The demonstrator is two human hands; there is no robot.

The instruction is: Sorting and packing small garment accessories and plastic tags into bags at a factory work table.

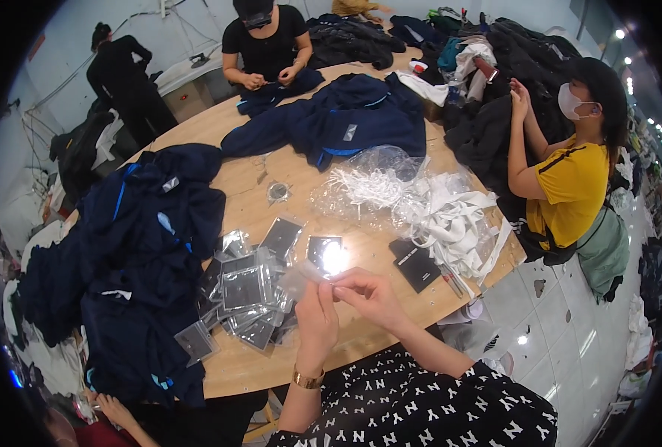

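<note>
Left hand [317, 316] & right hand [372, 296] pinched shut on small clear plastic sleeve [301, 279] above round wooden table [361, 328], pile of clear sleeves w/ dark square cards [245, 290] just left, black rectangular tag [415, 266] right, clear plastic bag of white cords [372, 182] beyond.

Counter [361, 339]: pale wood, smooth, light sheen under the lamp glare.
Small bags [245, 290]: clear glossy plastic film over dark matt cards.
Jackets [152, 246]: navy cloth, matt, soft folds.
Cord bundle [450, 220]: white woven cloth in crinkled clear plastic.
Wristband [308, 380]: gold-coloured metal, shiny.
Floor [569, 350]: glossy white tile.
</note>
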